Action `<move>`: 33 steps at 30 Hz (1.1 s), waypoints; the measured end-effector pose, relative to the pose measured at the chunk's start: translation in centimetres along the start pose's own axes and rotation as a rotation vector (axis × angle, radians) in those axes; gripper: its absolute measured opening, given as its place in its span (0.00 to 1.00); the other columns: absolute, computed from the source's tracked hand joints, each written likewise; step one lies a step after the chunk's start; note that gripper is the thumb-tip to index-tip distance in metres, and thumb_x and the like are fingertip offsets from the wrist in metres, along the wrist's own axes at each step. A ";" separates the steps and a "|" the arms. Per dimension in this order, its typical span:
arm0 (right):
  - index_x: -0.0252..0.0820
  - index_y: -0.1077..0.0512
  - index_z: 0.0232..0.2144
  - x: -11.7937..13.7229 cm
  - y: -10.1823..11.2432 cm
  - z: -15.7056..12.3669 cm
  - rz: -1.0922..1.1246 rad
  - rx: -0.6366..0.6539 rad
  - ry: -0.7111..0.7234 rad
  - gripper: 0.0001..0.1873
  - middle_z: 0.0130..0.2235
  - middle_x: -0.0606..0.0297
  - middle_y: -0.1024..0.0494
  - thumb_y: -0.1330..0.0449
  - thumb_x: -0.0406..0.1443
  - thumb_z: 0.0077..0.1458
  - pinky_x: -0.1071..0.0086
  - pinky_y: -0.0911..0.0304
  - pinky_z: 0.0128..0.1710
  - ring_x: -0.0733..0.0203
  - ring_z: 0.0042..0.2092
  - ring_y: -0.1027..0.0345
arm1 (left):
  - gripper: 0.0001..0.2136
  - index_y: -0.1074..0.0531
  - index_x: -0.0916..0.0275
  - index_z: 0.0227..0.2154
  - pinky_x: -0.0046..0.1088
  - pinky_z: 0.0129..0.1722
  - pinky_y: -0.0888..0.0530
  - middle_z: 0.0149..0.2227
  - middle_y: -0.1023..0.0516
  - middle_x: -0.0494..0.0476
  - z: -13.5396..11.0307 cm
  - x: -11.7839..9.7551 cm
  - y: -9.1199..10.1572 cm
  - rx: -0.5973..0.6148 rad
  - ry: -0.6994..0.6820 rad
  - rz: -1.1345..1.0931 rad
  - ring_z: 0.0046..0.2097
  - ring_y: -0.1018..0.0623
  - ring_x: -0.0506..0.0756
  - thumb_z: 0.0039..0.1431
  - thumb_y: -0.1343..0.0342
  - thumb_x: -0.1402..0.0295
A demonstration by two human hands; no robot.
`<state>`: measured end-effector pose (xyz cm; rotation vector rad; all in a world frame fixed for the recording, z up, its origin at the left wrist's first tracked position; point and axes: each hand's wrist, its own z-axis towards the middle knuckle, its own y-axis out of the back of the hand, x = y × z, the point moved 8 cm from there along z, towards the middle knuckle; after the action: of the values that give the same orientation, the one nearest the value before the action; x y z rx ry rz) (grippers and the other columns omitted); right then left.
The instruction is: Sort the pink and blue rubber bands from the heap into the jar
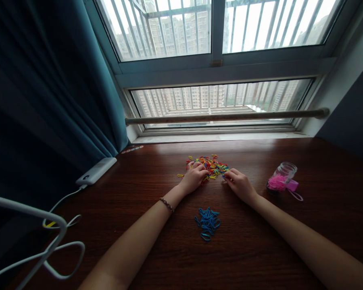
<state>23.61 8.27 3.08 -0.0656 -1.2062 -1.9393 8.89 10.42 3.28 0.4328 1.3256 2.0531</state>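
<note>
A loose pile of small rubber bands [212, 164], mostly red and yellow with some green, lies on the brown table. My left hand [195, 176] rests over the pile's left side, its bent fingers somewhat apart among the bands. At the right edge of the pile, my right hand [238, 184] has thumb and fingers pinched together against the bands. What sits between those fingertips is too small to make out. Nearer to me, between my forearms, is a separate heap of blue rubber bands [208, 220].
A clear jar [287, 171] lies tilted at the right, with pink strands [276, 183] and a pink tag [292, 185] by it. A white power bank [97, 171] with a cable lies at the left. A thick white tube [27, 205] curves in at lower left.
</note>
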 end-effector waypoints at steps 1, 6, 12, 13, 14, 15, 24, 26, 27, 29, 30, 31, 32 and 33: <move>0.41 0.31 0.32 0.1 0.0 0.0 0.002 0.005 0.006 0.08 0.33 0.62 0.32 0.50 0.33 0.55 0.72 0.40 0.35 0.63 0.34 0.37 | 0.10 0.29 0.57 0.36 0.42 0.51 0.50 0.37 0.28 0.54 0.0 0.0 0.0 0.000 -0.002 0.005 0.47 0.37 0.56 0.57 0.54 0.72; 0.41 0.29 0.36 0.0 -0.2 0.1 -0.064 0.035 -0.017 0.12 0.34 0.61 0.34 0.53 0.35 0.56 0.70 0.40 0.36 0.63 0.34 0.38 | 0.09 0.28 0.58 0.33 0.43 0.52 0.51 0.35 0.28 0.54 0.0 -0.2 0.3 -0.014 -0.003 0.034 0.45 0.36 0.56 0.58 0.55 0.71; 0.41 0.31 0.41 0.1 -0.2 0.1 -0.123 0.039 -0.024 0.14 0.34 0.60 0.35 0.54 0.34 0.56 0.69 0.40 0.37 0.61 0.35 0.38 | 0.09 0.29 0.59 0.37 0.44 0.51 0.50 0.36 0.29 0.55 -0.2 0.1 0.7 -0.051 0.017 0.070 0.44 0.35 0.56 0.55 0.52 0.70; 0.41 0.31 0.41 0.0 -0.1 0.1 -0.119 0.035 -0.022 0.14 0.35 0.59 0.35 0.54 0.34 0.56 0.69 0.40 0.37 0.61 0.35 0.38 | 0.10 0.30 0.59 0.39 0.44 0.51 0.49 0.37 0.30 0.56 -0.2 0.3 0.8 -0.061 0.032 0.071 0.44 0.35 0.56 0.54 0.50 0.70; 0.40 0.31 0.41 0.0 -0.1 0.1 -0.109 0.028 -0.023 0.14 0.35 0.59 0.35 0.54 0.33 0.56 0.69 0.40 0.37 0.61 0.35 0.38 | 0.12 0.31 0.60 0.41 0.43 0.51 0.48 0.38 0.30 0.57 -0.3 0.5 0.8 -0.072 0.048 0.071 0.44 0.35 0.56 0.53 0.49 0.71; 0.40 0.32 0.42 -0.1 0.0 0.2 -0.095 0.018 -0.026 0.14 0.35 0.59 0.35 0.54 0.33 0.56 0.69 0.40 0.37 0.61 0.35 0.38 | 0.13 0.31 0.60 0.43 0.43 0.51 0.47 0.38 0.31 0.58 -0.3 0.6 0.8 -0.085 0.068 0.070 0.44 0.35 0.57 0.53 0.49 0.72; 0.40 0.28 0.36 5.3 0.1 -0.2 0.286 0.128 0.039 0.11 0.28 0.64 0.32 0.48 0.35 0.53 0.74 0.43 0.27 0.67 0.27 0.40 | 0.10 0.28 0.64 0.38 0.31 0.40 0.33 0.35 0.30 0.58 -0.1 2.2 4.9 -0.184 0.204 -0.385 0.38 0.30 0.53 0.55 0.52 0.72; 0.41 0.27 0.36 8.7 -1.1 -1.2 0.400 0.357 0.168 0.11 0.26 0.65 0.30 0.47 0.35 0.53 0.76 0.44 0.25 0.69 0.25 0.39 | 0.08 0.26 0.65 0.34 0.27 0.37 0.31 0.33 0.28 0.58 0.2 1.8 6.2 -0.091 0.176 -0.580 0.36 0.29 0.52 0.53 0.48 0.70; 0.41 0.27 0.36 10.1 -1.4 -1.8 0.430 0.439 0.227 0.11 0.27 0.65 0.30 0.47 0.35 0.52 0.77 0.44 0.25 0.69 0.26 0.38 | 0.08 0.26 0.66 0.32 0.26 0.35 0.31 0.32 0.27 0.57 0.3 1.4 6.6 -0.016 0.170 -0.667 0.35 0.28 0.51 0.52 0.46 0.69; 0.40 0.26 0.36 11.6 -1.4 -2.5 0.444 0.504 0.296 0.11 0.28 0.64 0.28 0.47 0.35 0.53 0.77 0.44 0.26 0.70 0.27 0.38 | 0.08 0.26 0.67 0.30 0.25 0.34 0.30 0.30 0.26 0.57 0.0 0.3 6.9 0.174 0.171 -0.824 0.33 0.27 0.51 0.49 0.44 0.67; 0.40 0.26 0.35 11.5 -1.2 -2.4 0.429 0.480 0.295 0.11 0.27 0.64 0.28 0.47 0.36 0.53 0.77 0.45 0.26 0.70 0.26 0.38 | 0.09 0.26 0.67 0.29 0.25 0.33 0.30 0.30 0.25 0.57 -0.4 -0.4 6.6 0.286 0.171 -0.888 0.32 0.27 0.51 0.48 0.43 0.67; 0.39 0.26 0.33 11.0 -0.9 -2.1 0.404 0.427 0.268 0.11 0.26 0.64 0.29 0.47 0.37 0.54 0.76 0.45 0.25 0.69 0.26 0.38 | 0.09 0.25 0.67 0.28 0.25 0.33 0.30 0.29 0.25 0.57 -0.9 -1.2 6.2 0.397 0.169 -0.938 0.32 0.26 0.51 0.46 0.42 0.66; 0.39 0.26 0.31 10.0 -0.4 -1.6 0.370 0.349 0.220 0.12 0.25 0.64 0.29 0.48 0.38 0.54 0.76 0.45 0.25 0.69 0.25 0.39 | 0.09 0.25 0.67 0.28 0.25 0.33 0.29 0.29 0.24 0.57 -1.4 -1.9 5.6 0.502 0.163 -0.968 0.32 0.26 0.51 0.45 0.41 0.66; 0.38 0.26 0.30 8.6 0.2 -1.0 0.329 0.250 0.157 0.13 0.24 0.64 0.29 0.49 0.38 0.55 0.75 0.45 0.25 0.69 0.25 0.39 | 0.10 0.25 0.67 0.28 0.24 0.32 0.29 0.29 0.24 0.56 -2.0 -2.7 4.9 0.598 0.154 -0.978 0.32 0.26 0.51 0.44 0.40 0.66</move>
<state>18.46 2.13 6.48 0.0183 -1.2370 -1.4732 8.01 5.87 7.00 -0.1441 1.7616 0.8880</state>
